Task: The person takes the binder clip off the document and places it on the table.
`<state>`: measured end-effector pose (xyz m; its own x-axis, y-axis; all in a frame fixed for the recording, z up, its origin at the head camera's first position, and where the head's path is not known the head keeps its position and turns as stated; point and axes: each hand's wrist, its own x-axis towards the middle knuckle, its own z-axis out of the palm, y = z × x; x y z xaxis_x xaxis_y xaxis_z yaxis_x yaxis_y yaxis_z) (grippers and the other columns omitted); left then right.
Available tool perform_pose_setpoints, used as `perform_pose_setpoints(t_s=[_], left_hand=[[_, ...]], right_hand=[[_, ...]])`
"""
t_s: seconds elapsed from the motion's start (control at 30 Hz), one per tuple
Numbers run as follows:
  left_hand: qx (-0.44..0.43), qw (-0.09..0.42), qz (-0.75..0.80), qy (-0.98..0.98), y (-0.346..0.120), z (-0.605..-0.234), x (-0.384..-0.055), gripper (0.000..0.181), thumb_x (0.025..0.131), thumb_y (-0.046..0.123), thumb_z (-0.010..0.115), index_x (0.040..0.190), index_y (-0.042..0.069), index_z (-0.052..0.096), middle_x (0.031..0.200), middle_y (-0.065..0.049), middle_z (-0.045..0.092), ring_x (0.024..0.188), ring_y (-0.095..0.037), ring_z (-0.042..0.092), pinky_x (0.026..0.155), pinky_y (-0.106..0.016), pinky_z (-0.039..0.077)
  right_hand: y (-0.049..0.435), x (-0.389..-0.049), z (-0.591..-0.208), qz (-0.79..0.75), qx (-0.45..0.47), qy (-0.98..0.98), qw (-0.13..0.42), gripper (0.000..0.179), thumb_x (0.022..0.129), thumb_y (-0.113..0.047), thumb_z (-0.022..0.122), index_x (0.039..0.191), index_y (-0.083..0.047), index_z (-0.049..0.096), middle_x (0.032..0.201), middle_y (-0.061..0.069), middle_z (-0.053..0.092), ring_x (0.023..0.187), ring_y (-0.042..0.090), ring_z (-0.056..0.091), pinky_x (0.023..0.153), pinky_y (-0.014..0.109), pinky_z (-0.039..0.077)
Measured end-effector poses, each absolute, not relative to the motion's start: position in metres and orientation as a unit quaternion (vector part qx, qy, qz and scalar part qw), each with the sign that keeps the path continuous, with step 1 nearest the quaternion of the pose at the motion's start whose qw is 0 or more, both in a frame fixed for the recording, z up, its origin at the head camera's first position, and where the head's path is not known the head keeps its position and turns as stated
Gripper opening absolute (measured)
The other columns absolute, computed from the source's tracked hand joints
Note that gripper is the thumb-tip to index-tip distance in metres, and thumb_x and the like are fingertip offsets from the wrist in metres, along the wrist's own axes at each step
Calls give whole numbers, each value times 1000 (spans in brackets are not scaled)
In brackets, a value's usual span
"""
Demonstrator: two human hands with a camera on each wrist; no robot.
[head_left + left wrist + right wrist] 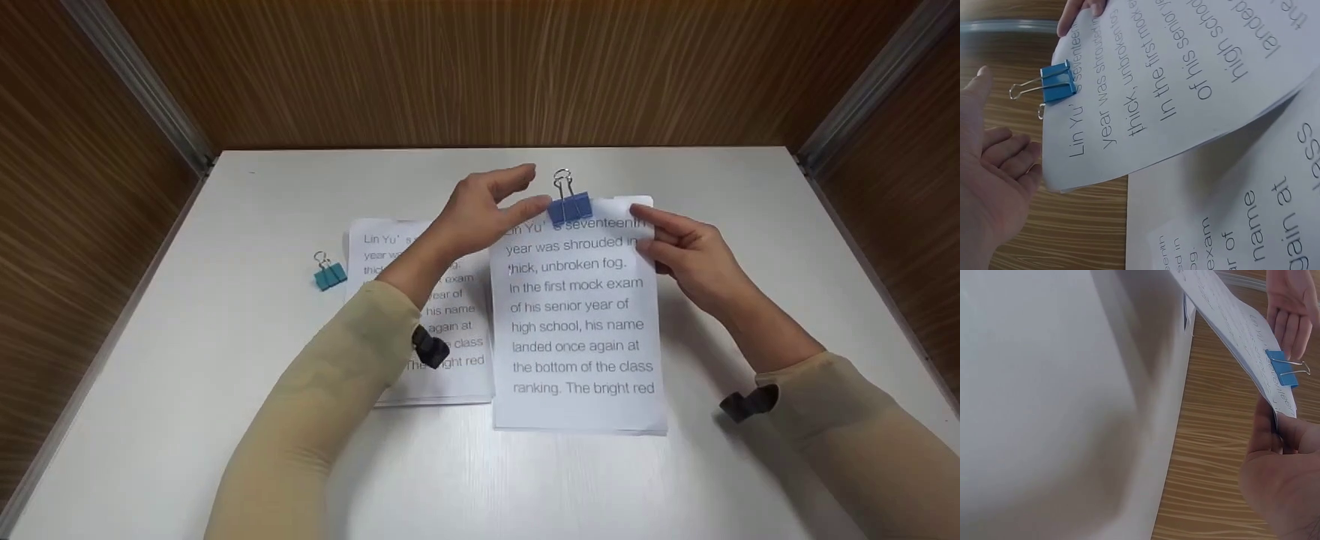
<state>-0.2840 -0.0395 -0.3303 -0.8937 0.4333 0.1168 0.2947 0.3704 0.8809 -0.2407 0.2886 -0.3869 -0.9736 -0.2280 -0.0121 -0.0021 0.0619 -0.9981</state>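
Note:
A blue binder clip (570,208) sits on the top edge of a stack of printed paper (577,300), its wire handles standing up beyond the edge. My right hand (694,259) pinches the stack's upper right corner between thumb and fingers, and that end is raised off the table. Just left of the clip is my left hand (480,214), thumb and fingers spread apart and gripping nothing. In the left wrist view the left thumb stands clear of the clip (1057,83), while the fingers lie close to the paper's corner; whether they touch it I cannot tell.
A second printed stack (435,386) lies flat to the left, partly under my left forearm. Beside its left edge rests a teal binder clip (330,276). The white table (187,360) is enclosed by wood-grain panels (480,75) at the back and sides.

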Motion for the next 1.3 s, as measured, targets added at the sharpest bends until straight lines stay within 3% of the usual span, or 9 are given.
perform_pose_setpoints(t_s=[0.23,0.47,0.8,1.3], left_hand=[[210,112,597,766,-29,-333,-304,68,100,35,77,157,7,52,154,-7,59,136,-11,60,111,-19,45],[199,154,595,764,-28,-329,-315,64,101,37,75,155,9,55,150,-1,63,135,-7,60,112,-19,44],[208,184,610,743,-24,-328,-320,60,100,28,78,153,7,57,138,1,71,128,-7,64,112,-21,45],[189,217,603,744,-24,-330,-320,64,95,22,83,152,5,58,134,0,73,123,-8,68,108,-21,48]], right_hand=[[286,-238,-387,-680,-83,724,84,53,103,-2,67,155,-13,57,141,13,68,114,20,71,89,26,61],[285,-238,-386,-674,-91,728,89,53,104,-3,67,155,-14,57,142,12,67,116,20,71,90,27,61],[286,-236,-386,-669,-95,732,92,52,104,-4,67,154,-14,58,141,11,68,115,20,72,90,27,61],[288,-236,-389,-662,-106,737,85,51,105,-2,64,154,-12,57,140,11,68,115,19,72,89,26,61]])
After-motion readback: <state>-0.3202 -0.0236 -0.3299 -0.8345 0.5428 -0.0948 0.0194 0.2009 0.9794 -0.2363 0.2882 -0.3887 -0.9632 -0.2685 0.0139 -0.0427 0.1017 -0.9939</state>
